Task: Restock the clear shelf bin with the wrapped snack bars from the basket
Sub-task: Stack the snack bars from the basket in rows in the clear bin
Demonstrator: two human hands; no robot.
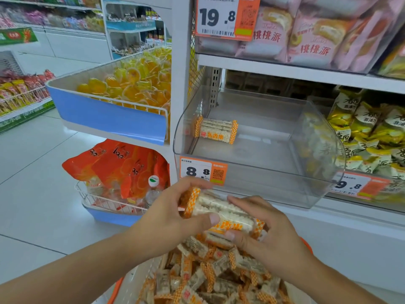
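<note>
Head view. Shop aisle, pale tiled floor (32, 172), white shelving (285, 72) on the right. We stand facing a clear bin (274, 172) on a middle shelf; its front carries an orange tag (202, 171) that reads "8.8". One small stack of bars (215, 131) lies at the bin's rear left, orange-checked ends, red characters on the wrapper.

Upper shelf: tag (226, 17) reads "19.8", beside pink packs (315, 38) printed "桃桃派". Right of the bin, yellow-green packs (372, 137) with a tag (352, 185) showing "9.8", first digit cut off.

Left: blue-fronted wire rack (109, 115) of orange jelly cups (131, 82); below it, orange bags (118, 165).

Our left hand (175, 216) and right hand (269, 233) together grip a bundle of bars (221, 213), one hand at each end, fingers curled round it, below the bin's front edge. Under the hands, the basket (116, 288), orange rim, heaped with loose bars (208, 275).
</note>
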